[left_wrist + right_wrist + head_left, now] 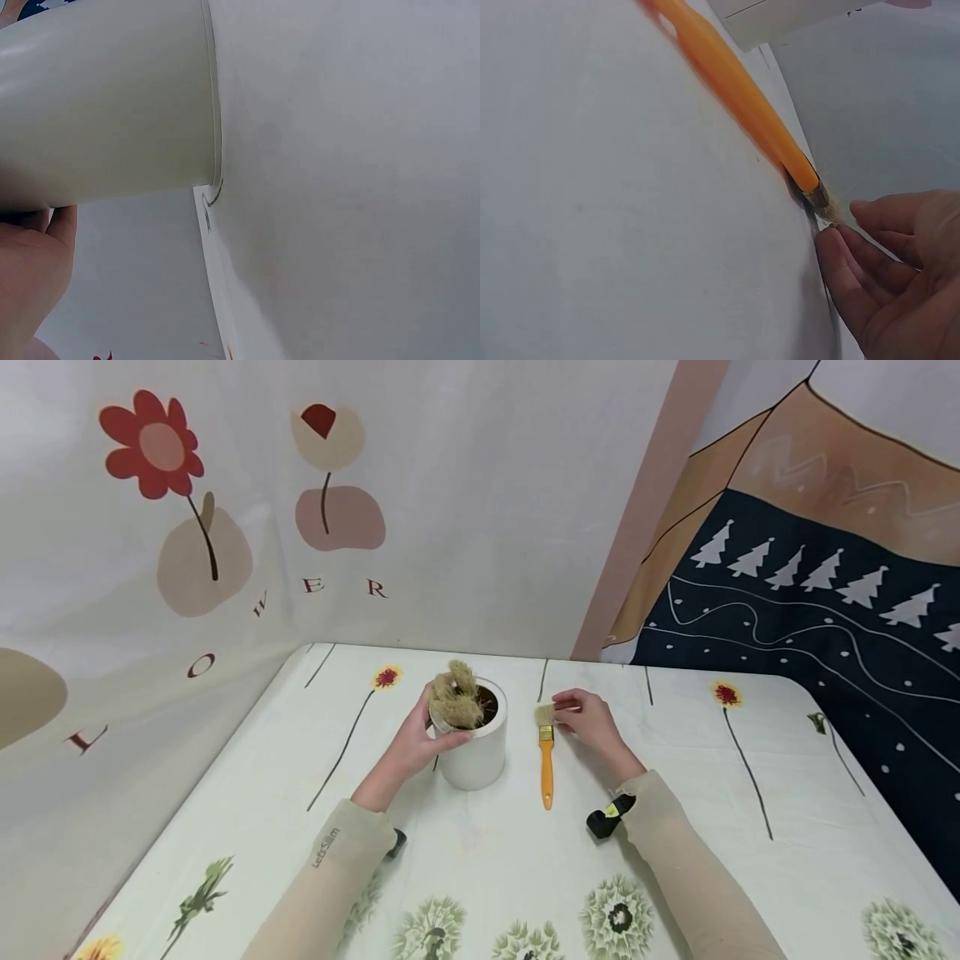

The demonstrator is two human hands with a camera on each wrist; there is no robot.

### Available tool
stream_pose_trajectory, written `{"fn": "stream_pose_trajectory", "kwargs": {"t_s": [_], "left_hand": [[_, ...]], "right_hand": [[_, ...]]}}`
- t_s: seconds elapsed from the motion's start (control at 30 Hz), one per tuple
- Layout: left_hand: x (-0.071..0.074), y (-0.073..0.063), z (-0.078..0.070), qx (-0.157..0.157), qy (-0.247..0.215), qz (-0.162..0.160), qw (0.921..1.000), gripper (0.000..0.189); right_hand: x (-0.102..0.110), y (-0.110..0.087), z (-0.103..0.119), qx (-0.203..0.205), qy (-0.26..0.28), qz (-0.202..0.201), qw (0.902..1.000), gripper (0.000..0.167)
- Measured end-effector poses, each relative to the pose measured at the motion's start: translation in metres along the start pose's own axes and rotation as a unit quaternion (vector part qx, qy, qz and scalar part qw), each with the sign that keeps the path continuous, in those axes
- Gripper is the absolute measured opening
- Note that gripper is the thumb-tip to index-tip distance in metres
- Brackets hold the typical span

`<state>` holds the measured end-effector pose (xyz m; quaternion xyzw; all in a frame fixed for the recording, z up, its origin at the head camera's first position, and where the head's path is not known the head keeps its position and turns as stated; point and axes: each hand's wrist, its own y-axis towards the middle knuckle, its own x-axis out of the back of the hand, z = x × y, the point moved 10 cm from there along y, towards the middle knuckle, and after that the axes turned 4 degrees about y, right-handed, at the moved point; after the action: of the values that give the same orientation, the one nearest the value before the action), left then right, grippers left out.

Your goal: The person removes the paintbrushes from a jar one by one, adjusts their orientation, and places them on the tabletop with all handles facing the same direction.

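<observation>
Flat paintbrush with orange handle (pixel 547 772), metal ferrule and pale bristles (pixel 543 717): lies on the white, flower-printed tablecloth (pixel 491 852), near the pot, on its right. Handle end points back toward the person, bristles away, which leaves the handle free of fingers.

Bare right hand (pixel 592 725) at the bristle end, fingers bent, a gap showing between the tips in the right wrist view. Tips touch or nearly touch the bristles (whether they pinch any, cannot tell). Its place suggests attention to the bristles rather than to taking up the brush by its handle.

White, smooth, cylindrical pot (pixel 478 764): upright, apparently standing on the cloth. Bare left hand (pixel 407 750) grips it high on the left side, spread about as wide as the pot's curve needs, thumb across the near side just under the rim, fingers round behind. Reads as a steadying hold. Tan, fuzzy, plume-like tuft (pixel 459 708) leans left over the pot's dark inside; a high grip would also guard against top-heaviness, I judge.

Beyond the table's far edge: pale fabric backdrop (pixel 480 527) printed with flowers and letters; farther right, navy section with white trees (pixel 795 639), plainly decoration.
</observation>
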<state>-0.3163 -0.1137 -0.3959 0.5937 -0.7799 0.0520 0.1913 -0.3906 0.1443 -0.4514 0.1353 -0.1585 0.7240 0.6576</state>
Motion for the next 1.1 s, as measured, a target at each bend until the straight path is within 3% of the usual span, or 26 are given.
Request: {"fn": "stream_pose_trajectory", "kwargs": {"t_s": [0.27,1.1], "left_hand": [[0.001,0.002,0.000,0.003,0.004,0.001,1.0000,0.113],[0.001,0.002,0.003,-0.003,0.007,-0.001,1.0000,0.112]], "right_hand": [[0.004,-0.002,0.004,-0.008,-0.009,-0.006,0.9999,0.030],[0.012,-0.012,0.026,0.040,0.014,-0.003,0.9991,0.033]]}}
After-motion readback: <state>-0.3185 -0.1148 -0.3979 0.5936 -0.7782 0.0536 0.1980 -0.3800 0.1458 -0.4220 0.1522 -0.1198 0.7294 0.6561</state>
